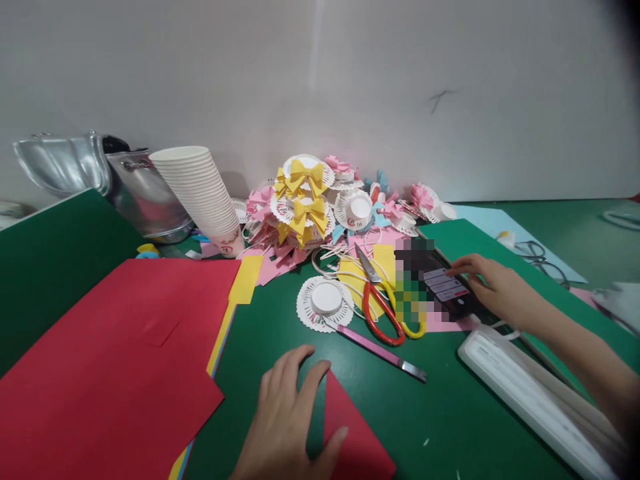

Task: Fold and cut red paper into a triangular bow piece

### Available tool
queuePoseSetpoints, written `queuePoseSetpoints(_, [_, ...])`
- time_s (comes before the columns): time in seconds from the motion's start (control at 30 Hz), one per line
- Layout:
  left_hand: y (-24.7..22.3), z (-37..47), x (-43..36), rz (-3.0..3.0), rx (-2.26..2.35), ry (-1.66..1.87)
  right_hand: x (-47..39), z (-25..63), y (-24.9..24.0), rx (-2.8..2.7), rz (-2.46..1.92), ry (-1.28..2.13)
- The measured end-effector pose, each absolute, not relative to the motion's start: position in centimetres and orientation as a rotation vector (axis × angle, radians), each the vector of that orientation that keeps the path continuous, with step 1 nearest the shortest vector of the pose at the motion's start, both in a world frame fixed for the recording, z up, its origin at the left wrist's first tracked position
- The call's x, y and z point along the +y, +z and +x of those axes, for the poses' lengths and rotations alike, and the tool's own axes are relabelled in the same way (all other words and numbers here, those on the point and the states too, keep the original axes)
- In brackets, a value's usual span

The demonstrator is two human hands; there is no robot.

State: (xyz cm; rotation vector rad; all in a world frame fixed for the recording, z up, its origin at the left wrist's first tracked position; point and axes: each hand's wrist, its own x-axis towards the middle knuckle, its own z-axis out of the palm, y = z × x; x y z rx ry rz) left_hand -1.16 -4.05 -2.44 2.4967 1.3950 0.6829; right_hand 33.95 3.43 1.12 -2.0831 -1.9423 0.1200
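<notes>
My left hand (287,413) hovers at or rests near the table's front, its fingers apart and curved. Beside it lies a folded piece of red paper (356,433), with the thumb over its left part; whether they touch I cannot tell. On the right, my right hand (493,290) reaches over a phone (443,283) with a lit screen, fingertips at the glass. Between the hands lie a pink craft knife (370,343) and red-and-yellow scissors (383,317) with parted handles. A small cut paper cup with a lacy, fringed rim (326,300) sits behind the knife.
Red paper sheets (115,347) cover the left side over yellow and blue ones. A leaning stack of paper cups (200,193) and a silver bag (145,190) stand behind. Paper decorations with yellow bows (307,177) pile by the wall. A white case (530,400) lies right.
</notes>
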Motion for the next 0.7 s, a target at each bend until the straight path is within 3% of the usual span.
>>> queuePoseSetpoints(0.27, [-2.1, -0.9, -4.2, 2.297, 1.381, 0.724, 2.5, 30.7, 4.1, -1.645, -1.996, 0.118])
queuePoseSetpoints(0.37, [-1.9, -0.8, -4.0, 2.263, 1.328, 0.739, 1.2, 25.8, 4.8, -1.519, -1.775, 0.463])
queuePoseSetpoints(0.47, [-1.7, -0.8, -3.8, 2.232, 1.241, 0.707, -0.7, 20.2, 4.3, -1.788, -1.697, 0.867])
queuePoseSetpoints(0.7, [-1.2, -1.0, -3.4, 1.937, 1.093, 0.813, -3.6, 15.2, 3.0, -1.972, -1.758, 1.115])
